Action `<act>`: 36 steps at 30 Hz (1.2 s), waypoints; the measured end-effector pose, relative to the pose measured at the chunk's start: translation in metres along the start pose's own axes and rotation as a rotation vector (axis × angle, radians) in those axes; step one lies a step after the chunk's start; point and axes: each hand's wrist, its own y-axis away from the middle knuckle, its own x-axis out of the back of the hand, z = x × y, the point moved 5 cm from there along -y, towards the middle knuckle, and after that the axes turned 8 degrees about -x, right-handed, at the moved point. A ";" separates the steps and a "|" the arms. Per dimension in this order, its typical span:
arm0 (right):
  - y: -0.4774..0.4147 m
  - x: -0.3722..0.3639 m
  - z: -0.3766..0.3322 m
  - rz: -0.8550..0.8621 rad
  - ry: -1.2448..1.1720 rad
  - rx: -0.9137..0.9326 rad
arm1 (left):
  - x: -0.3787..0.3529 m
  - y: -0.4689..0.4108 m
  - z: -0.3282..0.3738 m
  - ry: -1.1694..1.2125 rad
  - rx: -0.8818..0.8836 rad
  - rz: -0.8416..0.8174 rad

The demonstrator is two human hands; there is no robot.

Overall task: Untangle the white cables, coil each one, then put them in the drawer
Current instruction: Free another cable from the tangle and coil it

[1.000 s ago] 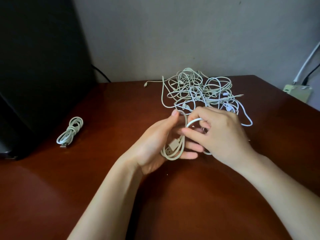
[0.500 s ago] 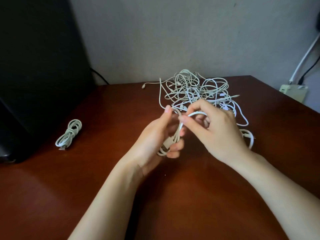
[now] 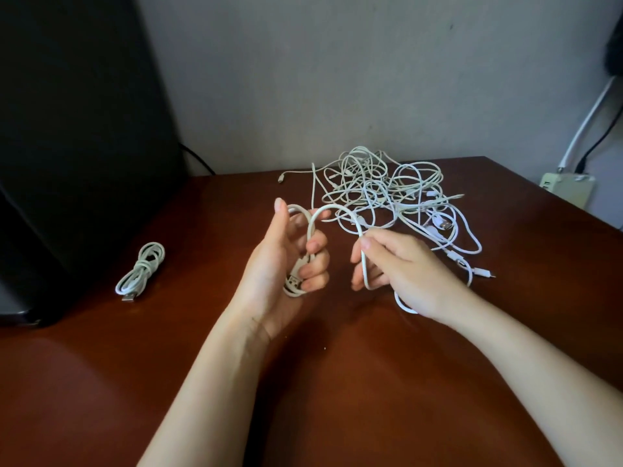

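Observation:
My left hand (image 3: 286, 264) grips a partly wound coil of white cable (image 3: 296, 279) with a USB plug at its lower end. From the coil the cable arches over to my right hand (image 3: 401, 274), which pinches it between thumb and forefinger; the loose end trails off behind that hand. Behind both hands a tangle of white cables (image 3: 384, 190) lies on the brown table (image 3: 337, 382). One finished coiled cable (image 3: 141, 269) rests at the left. No drawer is in view.
A large black object (image 3: 74, 146) stands at the left on the table. A pale power strip (image 3: 568, 188) with a white and a black cord sits past the table's right edge. The wall is close behind the tangle.
My hands have drawn apart: the right hand moved right and pulled out a length of cable, forming an arch between the hands. The left hand keeps its hold on the coil.

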 end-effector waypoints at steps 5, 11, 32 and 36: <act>0.003 0.004 -0.008 0.115 0.041 0.090 | 0.006 -0.001 0.007 0.038 -0.066 0.059; 0.018 0.013 -0.021 0.342 0.056 0.282 | 0.011 -0.002 0.004 -0.260 -0.131 0.125; 0.018 0.017 -0.010 0.581 0.104 0.219 | -0.002 0.001 -0.006 -0.436 -0.246 0.120; 0.018 0.015 -0.010 0.623 0.185 0.293 | -0.007 0.002 -0.010 -0.470 -0.207 0.084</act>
